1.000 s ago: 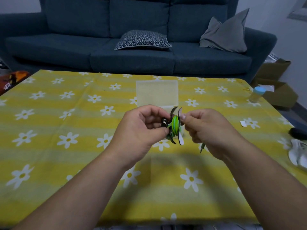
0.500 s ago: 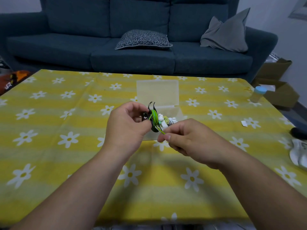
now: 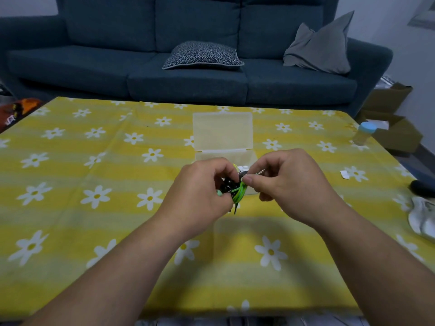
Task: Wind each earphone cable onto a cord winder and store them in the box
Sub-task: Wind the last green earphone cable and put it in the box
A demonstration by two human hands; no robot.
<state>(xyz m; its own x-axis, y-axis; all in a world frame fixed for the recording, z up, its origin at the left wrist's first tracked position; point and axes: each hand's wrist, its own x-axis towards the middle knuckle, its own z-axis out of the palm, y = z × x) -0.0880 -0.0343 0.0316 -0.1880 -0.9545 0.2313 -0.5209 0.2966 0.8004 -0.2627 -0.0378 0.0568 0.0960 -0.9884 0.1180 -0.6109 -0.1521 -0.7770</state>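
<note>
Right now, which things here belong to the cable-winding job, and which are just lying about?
Job: left hand, right hand, green earphone cable, black cord winder, clear plastic box with open lid.

Lying about: small blue-capped bottle, white paper scrap, patterned cushion, grey cushion, brown cardboard box.

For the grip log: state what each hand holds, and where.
Left hand grips the black cord winder by its left side; right hand pinches the green earphone cable right at the winder.
</note>
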